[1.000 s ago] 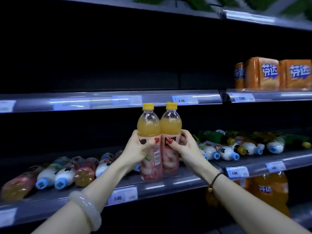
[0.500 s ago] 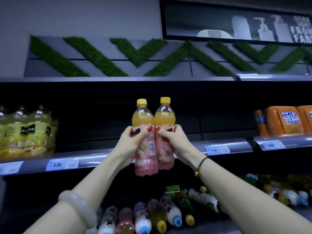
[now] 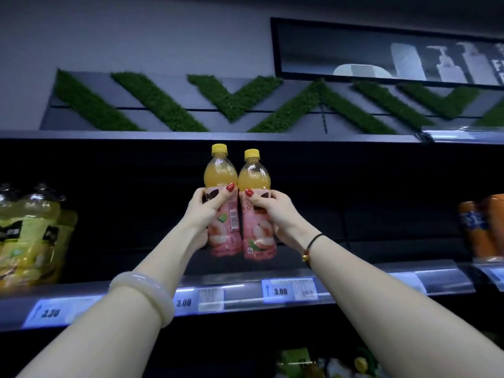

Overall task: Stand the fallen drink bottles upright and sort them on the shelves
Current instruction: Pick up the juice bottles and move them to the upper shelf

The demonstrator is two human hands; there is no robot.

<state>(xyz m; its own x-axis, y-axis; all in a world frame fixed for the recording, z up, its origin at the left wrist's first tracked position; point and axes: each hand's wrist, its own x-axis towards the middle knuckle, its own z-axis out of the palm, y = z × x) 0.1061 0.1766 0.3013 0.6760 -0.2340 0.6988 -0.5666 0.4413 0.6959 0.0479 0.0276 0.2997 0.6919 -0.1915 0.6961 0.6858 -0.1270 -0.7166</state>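
Note:
Two upright juice bottles with yellow caps and pink peach labels are held side by side in front of a dark shelf bay. My left hand grips the left bottle around its label. My right hand grips the right bottle the same way. The bottles touch each other, and their bases hang just above the front rail of the upper shelf. The bay behind them looks dark, with nothing visible in it.
A shrink-wrapped pack of yellow drink bottles stands on the same shelf at the far left. Orange packs stand at the far right. Price tags line the rail. Tops of fallen bottles show on the shelf below.
Both hands have raised the two bottles from the lower shelf of fallen bottles up to the upper shelf bay. The view has tilted upward with them.

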